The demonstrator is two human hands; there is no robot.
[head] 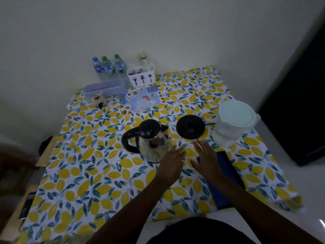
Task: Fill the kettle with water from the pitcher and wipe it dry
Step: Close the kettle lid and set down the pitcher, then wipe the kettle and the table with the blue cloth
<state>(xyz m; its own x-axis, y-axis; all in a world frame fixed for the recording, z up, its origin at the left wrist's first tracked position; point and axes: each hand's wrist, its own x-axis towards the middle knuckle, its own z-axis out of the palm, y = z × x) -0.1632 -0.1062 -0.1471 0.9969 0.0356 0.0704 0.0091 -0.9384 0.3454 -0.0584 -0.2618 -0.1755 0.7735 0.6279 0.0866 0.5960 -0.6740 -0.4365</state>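
A steel kettle [152, 140] with a black lid and black handle stands on the lemon-print tablecloth [98, 166], off its round black base [190, 126] to the right. A translucent pitcher [233, 121] with a pale lid stands further right. A folded blue cloth [226, 180] lies in front of the pitcher. My left hand [171, 163] hovers flat with fingers apart just right of the kettle, not touching it. My right hand [207, 158] is spread over the near end of the blue cloth, holding nothing.
Three water bottles [109, 67], a white cutlery holder [141, 75], a clear lidded box [105, 88], a small jar [98, 100] and a picture mat [142, 100] sit along the far edge by the wall. A dark cabinet [302, 103] stands at the right.
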